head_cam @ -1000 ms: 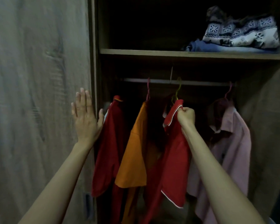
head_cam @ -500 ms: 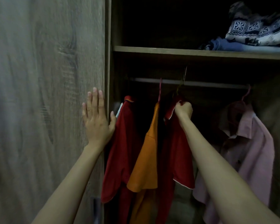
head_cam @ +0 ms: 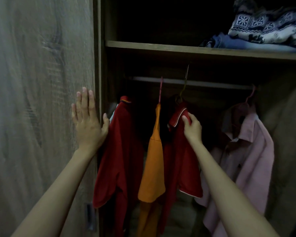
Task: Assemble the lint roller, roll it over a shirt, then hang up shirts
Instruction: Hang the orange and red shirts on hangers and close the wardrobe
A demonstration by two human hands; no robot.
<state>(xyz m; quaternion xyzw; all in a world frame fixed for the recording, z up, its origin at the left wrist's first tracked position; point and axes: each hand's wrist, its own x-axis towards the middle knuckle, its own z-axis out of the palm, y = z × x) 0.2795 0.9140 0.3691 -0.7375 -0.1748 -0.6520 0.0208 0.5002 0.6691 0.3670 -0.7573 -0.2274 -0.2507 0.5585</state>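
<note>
Inside an open wardrobe a metal rail (head_cam: 203, 82) carries several hanging shirts. A red shirt with white trim (head_cam: 181, 151) hangs on a yellowish hanger (head_cam: 184, 89) hooked on the rail. My right hand (head_cam: 192, 128) pinches its collar between thumb and fingers. To its left hang an orange shirt (head_cam: 153, 165) and a plain red shirt (head_cam: 120, 151); a pink shirt (head_cam: 251, 151) hangs to the right. My left hand (head_cam: 87, 124) lies flat and spread on the wooden door (head_cam: 41, 100), thumb at its edge. No lint roller is in view.
A shelf (head_cam: 195, 50) spans the wardrobe above the rail, with folded patterned cloth (head_cam: 270, 28) and blue fabric (head_cam: 225, 41) at its right. The wardrobe's right wall (head_cam: 287, 134) stands close beside the pink shirt. A dark handle (head_cam: 90, 216) sits low on the door.
The red trimmed shirt's hanger now hangs on the rail. My right hand has dropped from the hanger neck to the collar and loosened to a pinch. The left hand stays on the door.
</note>
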